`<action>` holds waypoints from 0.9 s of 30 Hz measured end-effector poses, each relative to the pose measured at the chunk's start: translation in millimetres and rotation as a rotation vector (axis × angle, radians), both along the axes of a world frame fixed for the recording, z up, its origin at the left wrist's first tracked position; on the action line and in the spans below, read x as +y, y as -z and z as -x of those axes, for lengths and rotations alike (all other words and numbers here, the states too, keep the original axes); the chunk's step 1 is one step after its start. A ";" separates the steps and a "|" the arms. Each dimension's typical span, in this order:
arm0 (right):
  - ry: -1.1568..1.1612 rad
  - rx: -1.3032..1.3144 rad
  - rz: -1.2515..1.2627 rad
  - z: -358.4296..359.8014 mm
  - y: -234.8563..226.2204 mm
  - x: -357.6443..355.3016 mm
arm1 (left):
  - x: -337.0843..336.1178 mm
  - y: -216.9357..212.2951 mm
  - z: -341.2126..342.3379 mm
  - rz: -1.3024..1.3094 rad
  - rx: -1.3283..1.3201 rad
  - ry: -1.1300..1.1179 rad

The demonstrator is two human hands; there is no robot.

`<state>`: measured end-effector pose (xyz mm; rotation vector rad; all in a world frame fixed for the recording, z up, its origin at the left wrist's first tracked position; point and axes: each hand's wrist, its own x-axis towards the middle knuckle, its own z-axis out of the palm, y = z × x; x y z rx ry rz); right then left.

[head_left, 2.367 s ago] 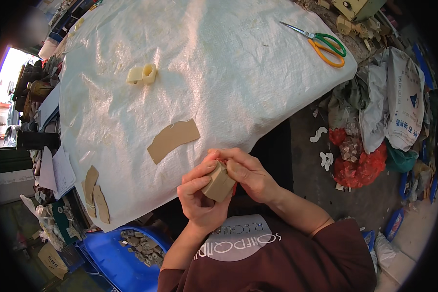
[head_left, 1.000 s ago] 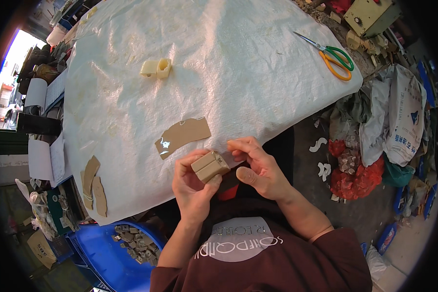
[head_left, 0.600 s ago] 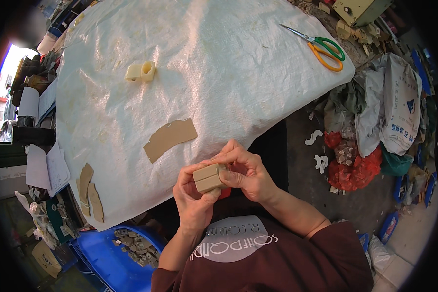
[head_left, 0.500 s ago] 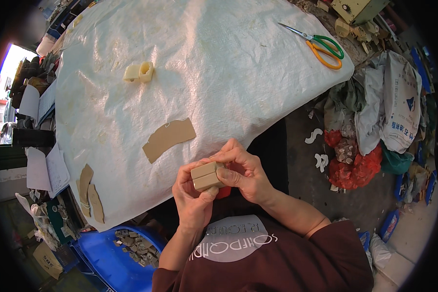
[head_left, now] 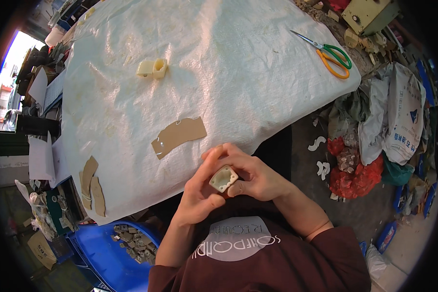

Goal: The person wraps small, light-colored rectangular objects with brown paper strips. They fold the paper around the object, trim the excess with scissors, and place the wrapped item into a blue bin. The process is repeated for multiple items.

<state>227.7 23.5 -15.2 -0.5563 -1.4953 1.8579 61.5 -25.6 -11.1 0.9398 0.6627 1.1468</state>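
Observation:
Close to my chest, beyond the table's near edge, both hands hold a small hollow block (head_left: 224,179), its pale, open end facing up. Small holes dot the rim round its cavity. My right hand (head_left: 258,176) pinches the block with the thumb on its near side. The fingers of my left hand (head_left: 197,193) curl round its far left side, that thumb lying just below it. Just beyond my hands lies a flat, curved tan piece (head_left: 180,136) on the white sheet (head_left: 131,121). Farther back sit two cream hollow blocks (head_left: 152,69) side by side.
Scissors (head_left: 328,56) with green and orange handles lie at the table's far right. Tan strips (head_left: 93,187) rest at the left edge. Below them stands a blue bin (head_left: 117,265) with several small grey-brown pieces. Bags (head_left: 404,117) crowd the floor at right.
The block has been turned in my hands: its seamed tan side faced up before, and now the hollow pale end does. The table appears shifted slightly right in the view.

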 end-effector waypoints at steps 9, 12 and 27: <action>0.157 0.054 -0.027 10.9 0.6 -17.7 | 5.3 -12.5 -2.1 -0.322 0.404 -0.100; 0.265 0.109 -0.030 20.2 -3.7 -23.9 | 6.1 -8.6 -7.5 -0.408 0.451 -0.126; 0.209 0.128 -0.070 18.6 3.4 -22.1 | -2.7 0.0 -27.7 -0.017 -0.120 -0.343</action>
